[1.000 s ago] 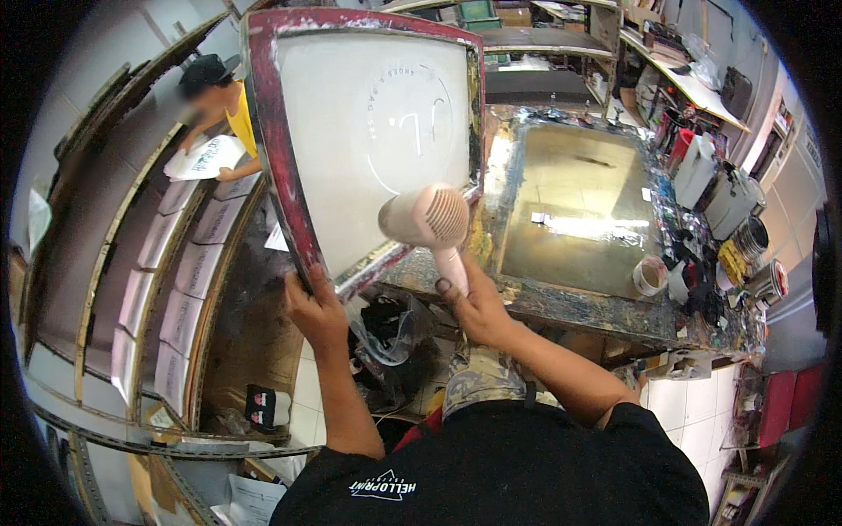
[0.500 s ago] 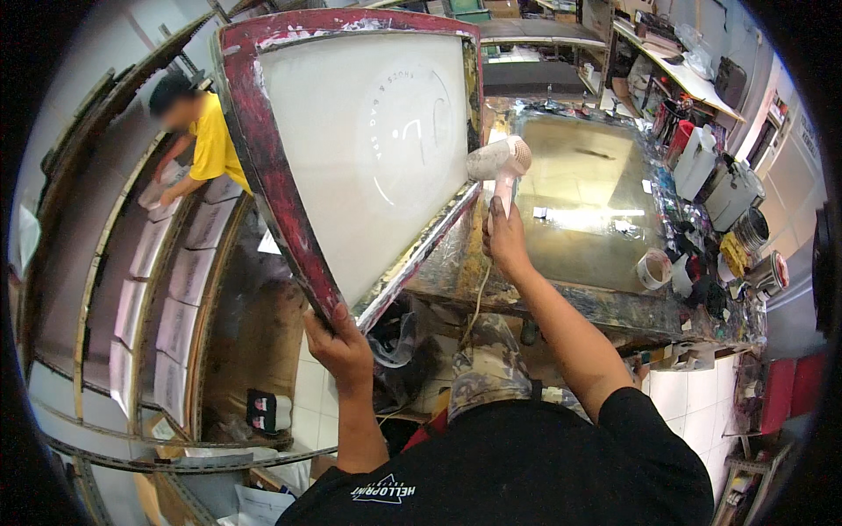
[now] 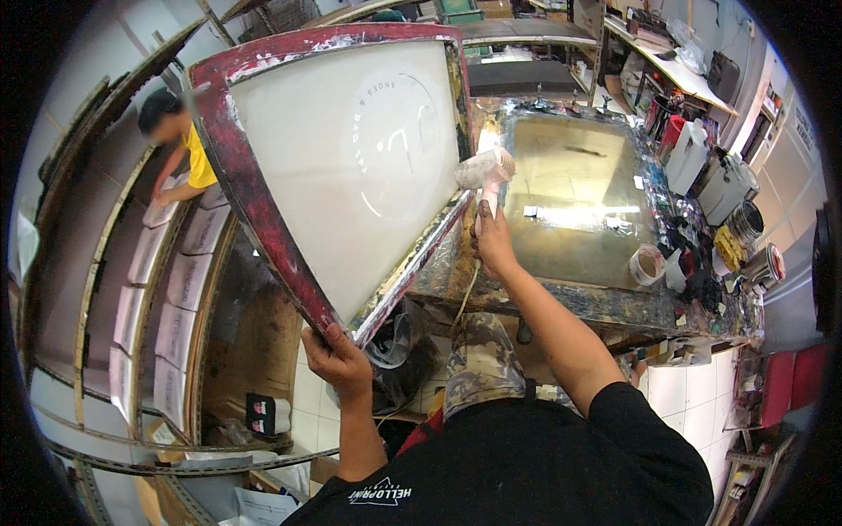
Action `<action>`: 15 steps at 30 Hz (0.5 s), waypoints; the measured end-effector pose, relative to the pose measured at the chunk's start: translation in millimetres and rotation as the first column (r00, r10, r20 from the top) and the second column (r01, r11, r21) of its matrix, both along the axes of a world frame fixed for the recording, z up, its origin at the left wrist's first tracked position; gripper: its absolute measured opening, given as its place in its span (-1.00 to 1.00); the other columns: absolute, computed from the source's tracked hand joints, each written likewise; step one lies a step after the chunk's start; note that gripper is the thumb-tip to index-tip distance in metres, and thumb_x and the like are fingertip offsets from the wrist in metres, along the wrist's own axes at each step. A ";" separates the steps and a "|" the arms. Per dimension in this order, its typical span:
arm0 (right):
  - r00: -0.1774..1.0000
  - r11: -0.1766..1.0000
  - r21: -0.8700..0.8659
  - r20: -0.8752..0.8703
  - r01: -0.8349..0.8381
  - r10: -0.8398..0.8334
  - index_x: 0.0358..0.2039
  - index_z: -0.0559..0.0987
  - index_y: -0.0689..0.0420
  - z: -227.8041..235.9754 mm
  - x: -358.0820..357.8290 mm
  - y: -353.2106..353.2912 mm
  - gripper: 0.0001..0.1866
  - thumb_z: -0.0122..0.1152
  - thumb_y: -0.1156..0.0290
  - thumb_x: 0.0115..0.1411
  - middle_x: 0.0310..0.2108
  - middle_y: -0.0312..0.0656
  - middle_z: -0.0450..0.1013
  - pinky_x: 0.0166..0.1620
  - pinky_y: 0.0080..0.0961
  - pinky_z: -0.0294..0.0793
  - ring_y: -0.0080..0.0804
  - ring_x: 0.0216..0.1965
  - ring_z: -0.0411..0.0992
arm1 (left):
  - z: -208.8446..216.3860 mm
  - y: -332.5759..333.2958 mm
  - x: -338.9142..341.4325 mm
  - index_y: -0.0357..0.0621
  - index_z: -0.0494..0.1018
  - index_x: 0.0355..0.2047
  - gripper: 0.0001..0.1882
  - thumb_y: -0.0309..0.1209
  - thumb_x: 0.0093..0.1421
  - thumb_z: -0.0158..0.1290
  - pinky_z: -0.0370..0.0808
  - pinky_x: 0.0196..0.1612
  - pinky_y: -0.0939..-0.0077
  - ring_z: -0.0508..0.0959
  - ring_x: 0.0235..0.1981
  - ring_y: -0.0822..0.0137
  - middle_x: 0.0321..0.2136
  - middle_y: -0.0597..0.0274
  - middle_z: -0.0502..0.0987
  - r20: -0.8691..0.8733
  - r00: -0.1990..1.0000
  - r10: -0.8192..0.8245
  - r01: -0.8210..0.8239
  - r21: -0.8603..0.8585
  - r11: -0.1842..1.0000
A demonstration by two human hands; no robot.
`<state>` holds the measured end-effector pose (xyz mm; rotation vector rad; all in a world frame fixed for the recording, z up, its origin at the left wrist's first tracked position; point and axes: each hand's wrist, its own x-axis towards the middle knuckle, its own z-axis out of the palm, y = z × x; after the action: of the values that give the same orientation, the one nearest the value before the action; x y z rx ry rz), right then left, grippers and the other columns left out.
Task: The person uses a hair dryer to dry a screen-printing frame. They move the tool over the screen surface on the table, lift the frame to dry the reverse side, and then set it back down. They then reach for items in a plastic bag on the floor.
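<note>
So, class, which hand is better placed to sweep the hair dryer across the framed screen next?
Probably the right hand: it grips the hair dryer by its handle, nozzle end toward the framed screen. The left hand is busy holding that screen's lower corner.

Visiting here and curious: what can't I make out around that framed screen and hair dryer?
All in the head view:
Hair dryer: front opening, turned away from the camera.
Co-worker in yellow: torso, partly blocked by the framed screen.
Left shelving: cut off by the dark lens rim.
Dark clutter, right: too small and jumbled.
</note>
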<state>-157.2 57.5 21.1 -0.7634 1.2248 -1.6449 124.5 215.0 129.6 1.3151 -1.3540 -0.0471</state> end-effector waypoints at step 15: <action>0.987 0.950 -0.273 -0.081 -0.153 0.135 0.05 0.31 0.20 73.7 62.1 81.2 -0.49 -0.06 -0.03 0.43 -0.43 -0.29 0.34 -0.43 -0.56 0.29 -0.56 -0.49 0.27 | 7.1 2.9 -7.6 -0.29 0.35 -0.32 -0.63 -0.18 0.44 -0.09 0.27 -0.44 0.35 0.35 -0.51 0.29 -0.55 0.18 0.37 0.100 0.994 0.054 -0.048 -0.055 0.997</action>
<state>-95.1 138.6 94.8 -1.0598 0.9634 -1.7019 117.0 217.9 136.8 1.3219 -1.3976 0.0909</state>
